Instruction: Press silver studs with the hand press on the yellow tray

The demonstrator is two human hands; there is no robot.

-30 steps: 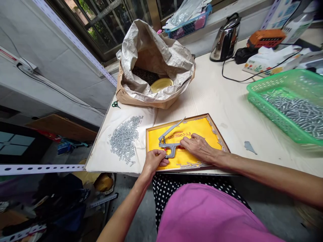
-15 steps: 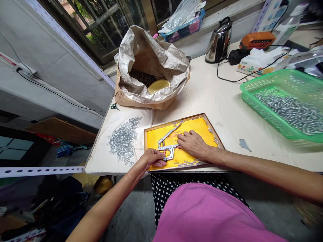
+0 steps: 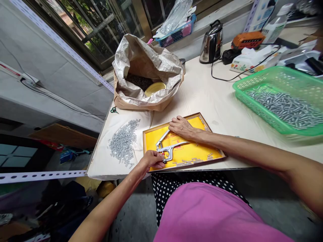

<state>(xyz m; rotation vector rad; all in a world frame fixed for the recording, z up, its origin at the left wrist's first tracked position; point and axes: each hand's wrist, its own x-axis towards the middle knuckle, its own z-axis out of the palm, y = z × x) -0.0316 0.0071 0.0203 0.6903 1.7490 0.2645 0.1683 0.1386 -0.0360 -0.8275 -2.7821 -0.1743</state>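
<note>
Yellow tray [image 3: 151,141], red print [image 3: 174,135] illegible; left hand [image 3: 152,159], right hand [image 3: 182,127] on press [image 3: 168,149].

Paper sack [image 3: 148,64], kettle [image 3: 211,42], green basket [image 3: 262,114], scissors [image 3: 114,110]

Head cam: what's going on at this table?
A seated person has both hands on a metal hand press lying on a yellow tray. The left hand pinches at the tool's head with its fingers. The right hand lies over the end of the raised upper lever. A pile of small metal pins sits on cloth left of the tray, and more fill a green basket at right.
</note>
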